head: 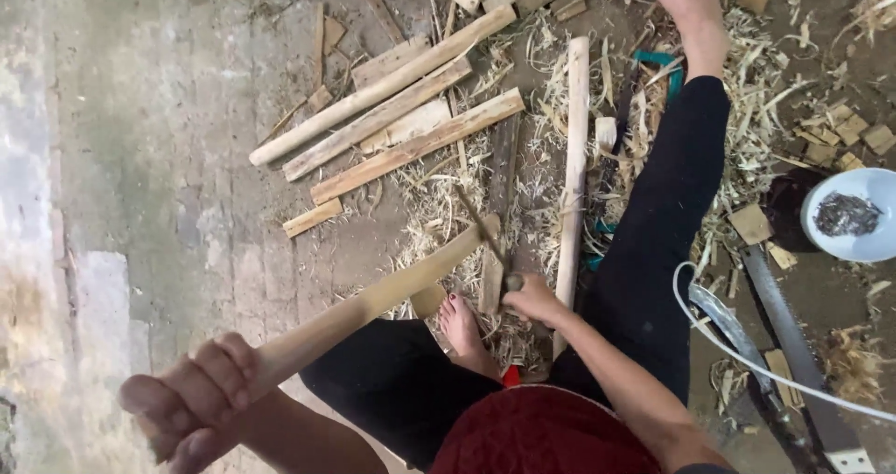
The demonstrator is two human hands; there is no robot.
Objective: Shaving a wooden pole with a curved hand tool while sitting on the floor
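Observation:
My left hand (191, 404), at the lower left, is closed around the near end of a long pale wooden stick (373, 297) that slants up and right. My right hand (534, 299) grips a thin dark blade (481, 227) by its handle; the blade lies across the stick's far end. My bare foot (459, 329) rests beside that end, next to a short wood piece (490, 283). My other leg (667, 213), in black trousers, stretches towards the top right.
Several rough wooden slats (392, 110) lie on the concrete floor, among wood shavings (439, 203). A long round pole (574, 157) lies by my leg. On the right are a white bowl (882, 189), a hand saw (793, 343), a curved blade (723, 320) and a white cable (747, 355).

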